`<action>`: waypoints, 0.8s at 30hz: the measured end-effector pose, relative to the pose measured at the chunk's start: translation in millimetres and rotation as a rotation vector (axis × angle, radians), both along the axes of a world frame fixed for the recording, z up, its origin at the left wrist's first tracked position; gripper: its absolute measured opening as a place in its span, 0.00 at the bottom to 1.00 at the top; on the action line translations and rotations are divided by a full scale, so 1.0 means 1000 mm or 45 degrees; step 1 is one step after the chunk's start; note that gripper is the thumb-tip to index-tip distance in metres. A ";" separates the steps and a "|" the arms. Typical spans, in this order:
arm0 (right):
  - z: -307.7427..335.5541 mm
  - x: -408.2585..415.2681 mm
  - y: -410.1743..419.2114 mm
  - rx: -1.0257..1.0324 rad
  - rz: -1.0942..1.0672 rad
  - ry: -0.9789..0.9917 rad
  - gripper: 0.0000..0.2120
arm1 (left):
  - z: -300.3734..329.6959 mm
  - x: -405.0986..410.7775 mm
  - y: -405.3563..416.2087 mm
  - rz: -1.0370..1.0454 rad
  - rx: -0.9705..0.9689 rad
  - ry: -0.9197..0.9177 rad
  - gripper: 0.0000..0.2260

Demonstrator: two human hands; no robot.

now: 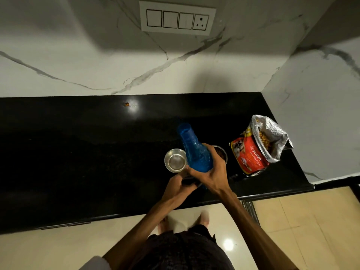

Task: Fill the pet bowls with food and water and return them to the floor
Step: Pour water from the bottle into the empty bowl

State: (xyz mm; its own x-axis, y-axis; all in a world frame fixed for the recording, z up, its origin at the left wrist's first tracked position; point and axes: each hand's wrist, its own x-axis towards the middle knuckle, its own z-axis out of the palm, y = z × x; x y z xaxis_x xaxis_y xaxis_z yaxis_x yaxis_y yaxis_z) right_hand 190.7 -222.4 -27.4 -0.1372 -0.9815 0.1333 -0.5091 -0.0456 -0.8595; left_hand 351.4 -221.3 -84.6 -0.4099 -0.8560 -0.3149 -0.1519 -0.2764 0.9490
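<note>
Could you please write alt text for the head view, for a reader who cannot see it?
At a black counter, a person's right hand grips a blue bottle with no cap, while the left hand holds something dark. An empty steel bowl sits left of the bottle, a bowl with kibble behind it, and an open food bag to the right.

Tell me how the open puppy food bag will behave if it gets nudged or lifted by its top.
The puppy food bag looks soft-sided, so its crumpled foil mouth would probably fold rather than lift it cleanly. It already leans, open and showing kibble, so a nudge could tip it and spill. It stands near the counter edge, which adds risk.
</note>
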 end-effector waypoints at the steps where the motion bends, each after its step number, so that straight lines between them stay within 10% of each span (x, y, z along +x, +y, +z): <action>1: 0.000 0.000 0.000 0.009 0.026 0.016 0.40 | -0.004 0.002 0.000 0.020 -0.042 -0.016 0.16; 15: -0.024 -0.038 0.014 0.309 0.034 0.381 0.42 | -0.073 0.087 -0.025 0.043 -0.578 -1.130 0.27; 24: -0.035 -0.049 0.018 0.423 0.065 0.548 0.40 | -0.084 0.100 -0.021 -0.206 -0.707 -1.453 0.39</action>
